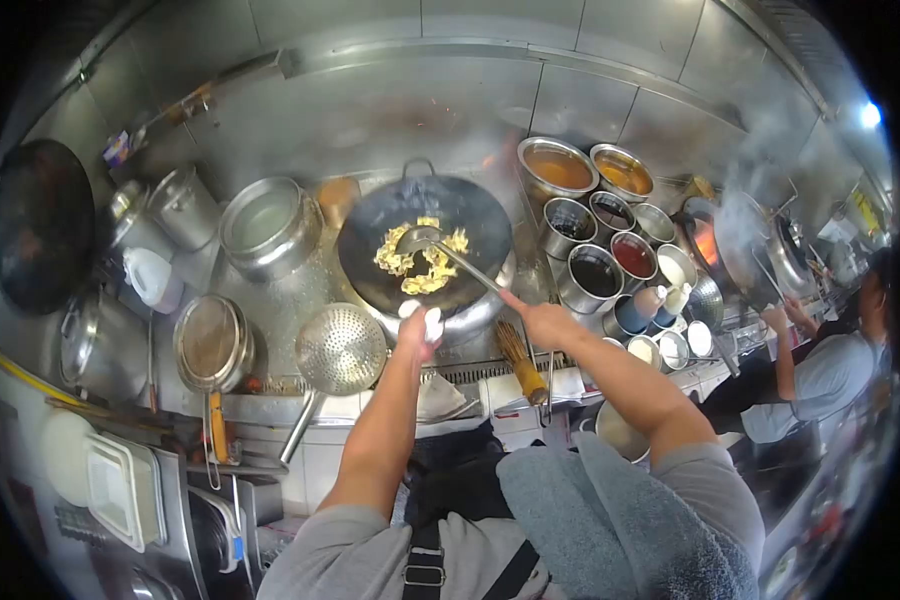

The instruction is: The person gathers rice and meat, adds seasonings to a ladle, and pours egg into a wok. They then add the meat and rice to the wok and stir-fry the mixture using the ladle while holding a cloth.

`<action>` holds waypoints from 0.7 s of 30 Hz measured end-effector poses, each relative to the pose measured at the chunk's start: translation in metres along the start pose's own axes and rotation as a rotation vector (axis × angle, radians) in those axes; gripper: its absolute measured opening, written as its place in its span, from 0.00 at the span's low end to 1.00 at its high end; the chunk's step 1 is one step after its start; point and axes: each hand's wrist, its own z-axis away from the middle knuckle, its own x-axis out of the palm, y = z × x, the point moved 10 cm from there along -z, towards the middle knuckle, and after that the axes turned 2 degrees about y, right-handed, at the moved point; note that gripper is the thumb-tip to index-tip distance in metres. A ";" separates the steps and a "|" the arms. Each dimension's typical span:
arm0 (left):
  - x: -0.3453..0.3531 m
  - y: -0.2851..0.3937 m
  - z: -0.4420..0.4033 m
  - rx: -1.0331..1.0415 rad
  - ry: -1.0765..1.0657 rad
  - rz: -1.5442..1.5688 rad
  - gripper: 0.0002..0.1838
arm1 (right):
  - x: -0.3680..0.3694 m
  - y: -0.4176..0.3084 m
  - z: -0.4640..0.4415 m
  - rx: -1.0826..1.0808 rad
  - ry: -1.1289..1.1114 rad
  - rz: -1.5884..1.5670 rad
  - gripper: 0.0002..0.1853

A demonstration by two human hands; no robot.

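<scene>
Near the centre of the frame, a black wok [482, 215] is holding yellow food pieces [427, 284]. The right hand [548, 325], right of centre, is gripping a ladle [418, 239], its bowl sitting among them. The left hand [416, 338], just below centre, is clutching a white cloth [433, 322] at the wok's lower rim.

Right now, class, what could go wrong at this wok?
The left hand holds a white cloth at the near rim of the wok; if the cloth slipped, skin might burn. A hard push with the ladle could spill the loose food. The handle of the strainer juts beyond the counter and might get bumped.
</scene>
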 end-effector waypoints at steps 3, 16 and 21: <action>-0.021 -0.021 0.060 0.087 -0.216 0.158 0.12 | 0.000 0.008 -0.014 -0.009 0.210 0.032 0.47; -0.001 0.007 0.058 0.091 -0.115 0.107 0.09 | 0.021 0.054 0.058 -0.187 0.086 -0.127 0.44; -0.047 -0.064 0.065 0.102 -0.112 0.097 0.09 | 0.061 0.029 0.041 0.033 0.210 -0.112 0.43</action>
